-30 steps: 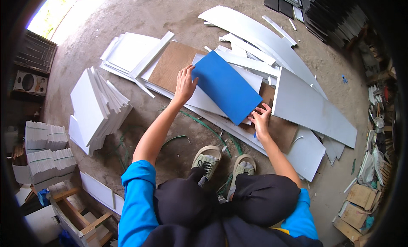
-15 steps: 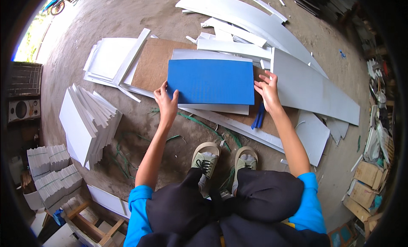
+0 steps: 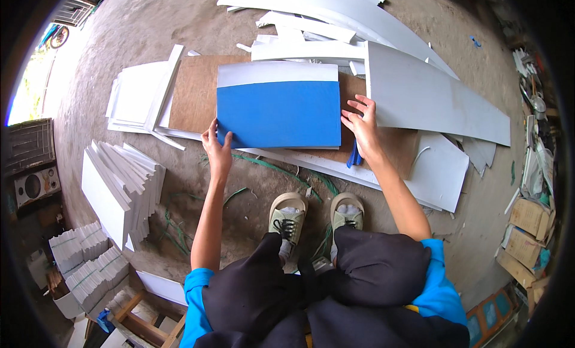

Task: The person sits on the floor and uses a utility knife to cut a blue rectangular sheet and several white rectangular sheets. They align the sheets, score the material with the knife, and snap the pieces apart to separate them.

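A rectangular blue board point(image 3: 278, 113) lies over a pale grey-white board point(image 3: 278, 73), whose far strip shows beyond it. Both rest above a brown wooden board point(image 3: 194, 87). My left hand point(image 3: 217, 149) grips the blue board at its near left corner, thumb on top and fingers along the edge. At the right edge my right hand point(image 3: 364, 125) has its fingers spread, the fingertips close to or touching the side of the blue board. A narrow blue thing point(image 3: 354, 155) hangs or lies just below the right hand; its kind is not clear.
White and grey sheets point(image 3: 431, 102) and offcuts lie beyond and to the right. A leaning stack of white boards point(image 3: 114, 192) stands at the left, above bundled white pieces point(image 3: 96, 270). Green twine point(image 3: 269, 166) trails near my shoes point(image 3: 287, 219). Cardboard boxes point(image 3: 527, 222) line the right side.
The blue board has shifted nearer me relative to the pale board, so more of the pale far strip shows and its near strip is covered. Both hands moved along with it; the view shifted slightly.
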`<state>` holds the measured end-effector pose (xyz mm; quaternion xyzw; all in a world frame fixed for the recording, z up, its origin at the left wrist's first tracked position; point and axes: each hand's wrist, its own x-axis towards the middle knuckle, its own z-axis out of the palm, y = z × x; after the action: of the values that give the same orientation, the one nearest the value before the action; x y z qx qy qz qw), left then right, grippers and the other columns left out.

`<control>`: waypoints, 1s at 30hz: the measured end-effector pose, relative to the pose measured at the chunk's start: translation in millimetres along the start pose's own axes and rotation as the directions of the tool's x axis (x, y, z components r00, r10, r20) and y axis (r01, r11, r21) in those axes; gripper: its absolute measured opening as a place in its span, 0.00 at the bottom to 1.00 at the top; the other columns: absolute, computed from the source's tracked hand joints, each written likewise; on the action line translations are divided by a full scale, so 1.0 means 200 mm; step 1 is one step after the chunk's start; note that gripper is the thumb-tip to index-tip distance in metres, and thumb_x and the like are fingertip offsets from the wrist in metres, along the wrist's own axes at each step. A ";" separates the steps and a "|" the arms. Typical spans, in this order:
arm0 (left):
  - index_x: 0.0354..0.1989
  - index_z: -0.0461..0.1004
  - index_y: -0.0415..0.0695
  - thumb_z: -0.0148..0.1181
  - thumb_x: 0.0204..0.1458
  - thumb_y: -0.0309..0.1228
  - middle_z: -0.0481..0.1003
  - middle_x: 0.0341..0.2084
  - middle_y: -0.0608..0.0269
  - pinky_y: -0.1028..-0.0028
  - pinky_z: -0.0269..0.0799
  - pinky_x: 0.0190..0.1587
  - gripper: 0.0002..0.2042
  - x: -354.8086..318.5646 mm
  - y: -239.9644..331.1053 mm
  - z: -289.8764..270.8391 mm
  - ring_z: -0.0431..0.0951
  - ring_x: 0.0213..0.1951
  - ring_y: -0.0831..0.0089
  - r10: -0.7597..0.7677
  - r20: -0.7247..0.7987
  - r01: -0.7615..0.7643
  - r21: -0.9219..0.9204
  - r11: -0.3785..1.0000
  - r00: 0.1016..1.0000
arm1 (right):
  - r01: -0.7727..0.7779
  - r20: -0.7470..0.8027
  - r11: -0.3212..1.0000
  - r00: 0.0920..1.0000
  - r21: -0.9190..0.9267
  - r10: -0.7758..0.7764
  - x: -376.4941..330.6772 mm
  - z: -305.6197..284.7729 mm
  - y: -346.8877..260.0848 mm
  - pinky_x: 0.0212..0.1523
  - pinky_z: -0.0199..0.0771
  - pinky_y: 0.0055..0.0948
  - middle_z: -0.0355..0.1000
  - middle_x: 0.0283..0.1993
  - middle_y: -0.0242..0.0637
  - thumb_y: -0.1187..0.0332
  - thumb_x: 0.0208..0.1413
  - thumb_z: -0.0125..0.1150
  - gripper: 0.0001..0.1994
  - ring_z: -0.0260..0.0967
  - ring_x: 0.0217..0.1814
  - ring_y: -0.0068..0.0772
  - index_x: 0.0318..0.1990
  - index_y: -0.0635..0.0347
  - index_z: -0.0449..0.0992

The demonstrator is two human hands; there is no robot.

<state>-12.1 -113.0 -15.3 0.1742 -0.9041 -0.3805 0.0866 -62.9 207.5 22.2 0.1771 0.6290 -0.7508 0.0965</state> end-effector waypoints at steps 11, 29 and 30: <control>0.55 0.61 0.46 0.57 0.46 0.26 0.60 0.43 0.53 0.67 0.59 0.52 0.25 0.04 -0.01 -0.01 0.63 0.47 0.61 -0.015 0.019 0.015 0.011 1.000 1.000 | -0.006 0.018 1.000 1.000 -0.027 0.006 -0.04 -0.01 0.04 0.55 0.64 0.39 0.51 0.54 0.45 0.80 0.54 0.40 0.20 0.59 0.53 0.40 0.54 0.58 0.49; 0.55 0.62 0.46 0.58 0.45 0.26 0.61 0.42 0.53 0.66 0.60 0.51 0.25 0.04 -0.01 0.00 0.64 0.46 0.61 -0.018 0.029 0.017 0.033 0.999 0.999 | -0.013 0.004 1.000 1.000 -0.005 0.013 -0.02 -0.02 0.04 0.55 0.64 0.40 0.50 0.54 0.46 0.80 0.52 0.41 0.20 0.59 0.53 0.42 0.54 0.59 0.49; 0.55 0.62 0.46 0.58 0.45 0.26 0.61 0.42 0.53 0.66 0.60 0.51 0.25 0.04 -0.01 0.00 0.64 0.46 0.61 -0.014 0.028 0.013 0.032 0.999 1.000 | -0.011 0.004 1.000 1.000 -0.005 0.011 -0.02 -0.02 0.05 0.55 0.64 0.39 0.50 0.54 0.46 0.80 0.52 0.41 0.20 0.59 0.53 0.42 0.54 0.59 0.49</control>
<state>-19.4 -116.9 -16.0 0.1763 -0.9100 -0.3689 0.0686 -55.4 210.0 13.4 0.1788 0.6297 -0.7490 0.1026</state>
